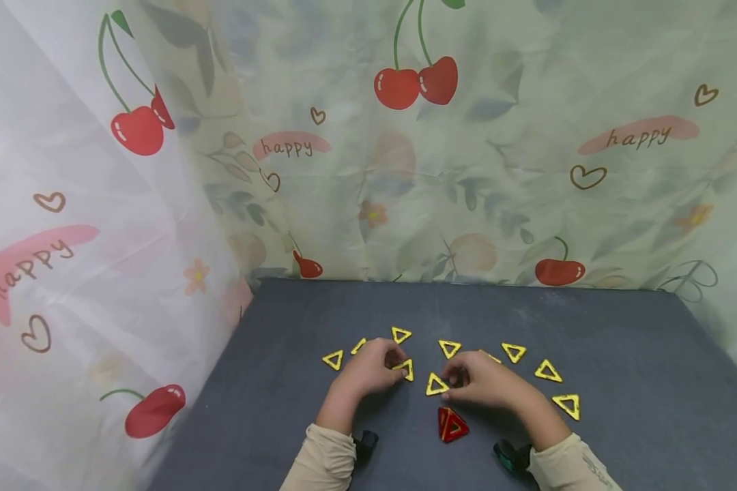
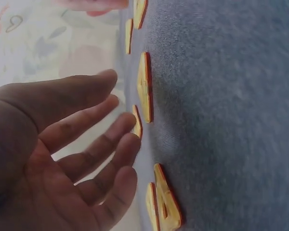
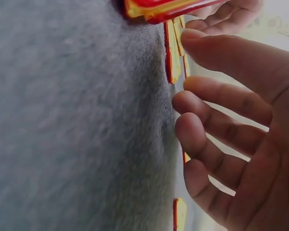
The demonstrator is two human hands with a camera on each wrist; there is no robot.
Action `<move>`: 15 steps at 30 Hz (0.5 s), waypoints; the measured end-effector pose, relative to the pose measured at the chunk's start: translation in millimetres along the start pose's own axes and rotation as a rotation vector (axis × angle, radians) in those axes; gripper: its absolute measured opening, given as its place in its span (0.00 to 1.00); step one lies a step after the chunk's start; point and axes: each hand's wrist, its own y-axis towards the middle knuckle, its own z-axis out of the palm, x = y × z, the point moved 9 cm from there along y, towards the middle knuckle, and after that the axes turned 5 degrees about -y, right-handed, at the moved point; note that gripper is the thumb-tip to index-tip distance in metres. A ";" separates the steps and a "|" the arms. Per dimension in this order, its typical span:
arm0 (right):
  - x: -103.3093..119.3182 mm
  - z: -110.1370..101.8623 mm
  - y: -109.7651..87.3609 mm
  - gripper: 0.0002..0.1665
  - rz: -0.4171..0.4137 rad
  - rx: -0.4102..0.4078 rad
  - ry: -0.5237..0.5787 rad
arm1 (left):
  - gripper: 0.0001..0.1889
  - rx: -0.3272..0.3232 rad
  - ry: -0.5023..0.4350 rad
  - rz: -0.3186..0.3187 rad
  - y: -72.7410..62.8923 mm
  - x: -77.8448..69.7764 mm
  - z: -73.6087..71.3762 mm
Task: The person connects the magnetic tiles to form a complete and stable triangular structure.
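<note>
Two yellow triangular frame tiles lie between the hands on the dark tabletop [image 1: 270,409]. My left hand [image 1: 371,368] hovers beside the left triangle tile [image 1: 409,370], its fingers loosely bent with nothing between them in the left wrist view. My right hand [image 1: 488,380] is at the other triangle tile [image 1: 430,390], thumb tip close to its right corner. In the right wrist view, the relaxed fingers [image 3: 190,130] hold nothing. Nearer to me sits a red triangular piece [image 1: 445,426] with yellowish edges, also showing large at the top of the right wrist view.
More yellow triangle tiles spread in an arc: one at far left [image 1: 326,359], one at the back [image 1: 408,334], and several to the right, such as the rightmost tile [image 1: 575,408]. A patterned curtain [image 1: 467,191] hangs behind the table and along its left side.
</note>
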 end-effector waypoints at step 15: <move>-2.2 8.8 7.8 0.16 0.056 0.022 0.049 | 0.13 0.014 0.023 -0.014 1.9 12.5 3.0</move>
